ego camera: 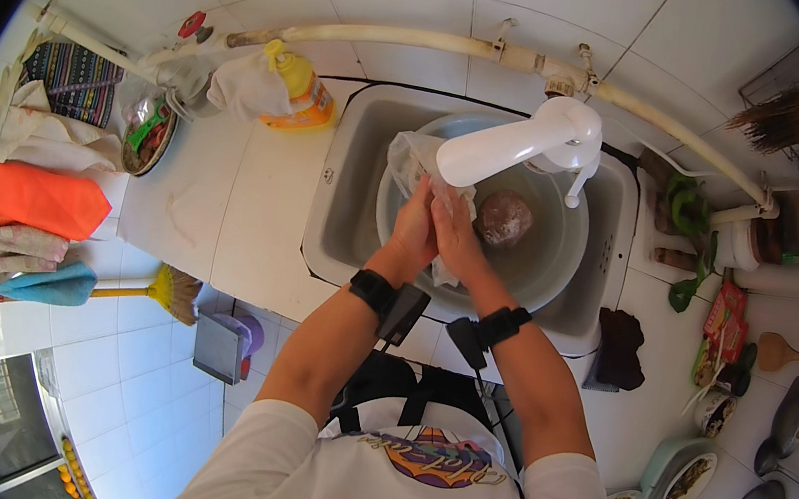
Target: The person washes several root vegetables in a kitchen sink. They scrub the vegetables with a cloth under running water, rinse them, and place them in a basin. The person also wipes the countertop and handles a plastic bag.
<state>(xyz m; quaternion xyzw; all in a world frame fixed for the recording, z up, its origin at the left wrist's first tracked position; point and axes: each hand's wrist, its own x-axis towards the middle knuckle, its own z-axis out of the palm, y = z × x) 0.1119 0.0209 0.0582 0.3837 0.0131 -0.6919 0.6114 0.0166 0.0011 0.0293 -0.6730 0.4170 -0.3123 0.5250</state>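
Observation:
Both my hands are over a round grey-blue basin [555,277], close together with palms facing. Between my left hand [414,223] and my right hand [456,233] is a crumpled clear plastic bag [412,154]; its lower end sticks out below them. Just right of my right hand, a reddish-brown lump [504,218], which looks like frozen meat, lies in the cloudy water of the basin. A white faucet [504,146] reaches over the basin and hides part of the bag. The basin stands in a grey sink [353,168].
A yellow-orange pump bottle [302,97] with a cloth draped on it stands left of the sink. A pipe [397,37] runs along the wall behind. To the right are a dark cloth [621,349], green leaves [689,204] and food bowls. A broom [174,293] hangs at the left.

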